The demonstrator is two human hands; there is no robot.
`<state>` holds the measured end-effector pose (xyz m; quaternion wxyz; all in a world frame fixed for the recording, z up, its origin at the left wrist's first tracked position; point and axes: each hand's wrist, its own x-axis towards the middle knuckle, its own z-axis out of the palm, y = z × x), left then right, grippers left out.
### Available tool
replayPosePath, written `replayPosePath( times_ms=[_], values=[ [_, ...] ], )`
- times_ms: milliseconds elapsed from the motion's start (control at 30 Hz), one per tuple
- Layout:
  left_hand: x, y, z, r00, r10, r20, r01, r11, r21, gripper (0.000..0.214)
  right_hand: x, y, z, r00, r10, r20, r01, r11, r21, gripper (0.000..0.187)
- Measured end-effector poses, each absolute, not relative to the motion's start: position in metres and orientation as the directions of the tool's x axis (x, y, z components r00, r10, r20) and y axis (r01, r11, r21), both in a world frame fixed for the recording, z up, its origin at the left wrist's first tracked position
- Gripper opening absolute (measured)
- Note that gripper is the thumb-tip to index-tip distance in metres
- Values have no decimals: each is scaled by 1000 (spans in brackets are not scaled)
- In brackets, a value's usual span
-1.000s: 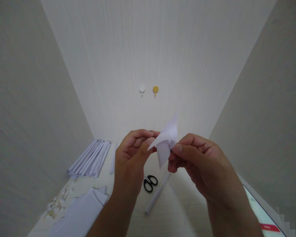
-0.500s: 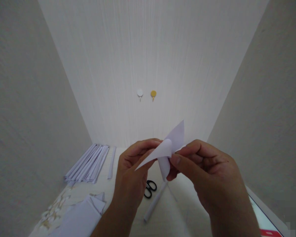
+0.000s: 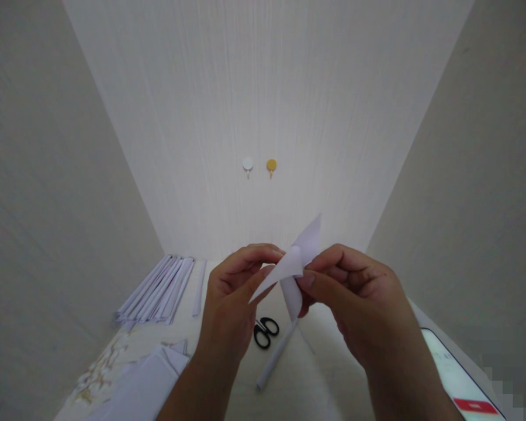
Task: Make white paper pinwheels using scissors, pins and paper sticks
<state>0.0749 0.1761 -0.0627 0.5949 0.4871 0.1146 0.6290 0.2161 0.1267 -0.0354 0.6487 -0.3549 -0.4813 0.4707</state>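
Between my two hands is a curled piece of white paper [image 3: 280, 270], with one pointed end aimed up and another down to the left. My left hand [image 3: 234, 292] grips its left side, the fingers behind the paper and partly hidden. With thumb and forefinger, my right hand [image 3: 348, 292] pinches the right edge of the curl. Below the hands lie black-handled scissors [image 3: 266, 333], their blades mostly covered by my left hand. A thin rolled paper tube [image 3: 277, 356] rests beside them, slanting up under the held paper.
Several folded paper strips [image 3: 158, 289] lie stacked at the left, with a single strip [image 3: 200, 287] beside them. Nearer are loose white sheets [image 3: 144, 380]. At the right lies a phone [image 3: 456, 374] with a lit screen. White [image 3: 248, 164] and yellow [image 3: 271, 165] hooks hang on the back wall.
My right hand has shifted slightly left, and the paper's upper point leans a little further left. More of the scissors and the phone shows. Both hands keep their hold.
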Motion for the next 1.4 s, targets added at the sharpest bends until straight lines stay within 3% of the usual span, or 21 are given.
replayPosePath(
  times_ms=[400,700,1133,1400],
  values=[
    [66,180,-61,213,839,500,-531,-330,780,4,219,136,-42,34,946,322,-266,319,-910,3],
    [59,182,-61,173,749,640,-299,-579,759,5,218,138,-43,50,927,371,-191,373,-908,6],
    [59,185,-65,222,736,639,-234,-596,768,5,222,141,-43,80,922,378,-55,383,-922,4],
    [63,187,-65,218,730,648,-254,-599,759,7,221,148,-47,70,940,334,-232,341,-911,16]
  ],
)
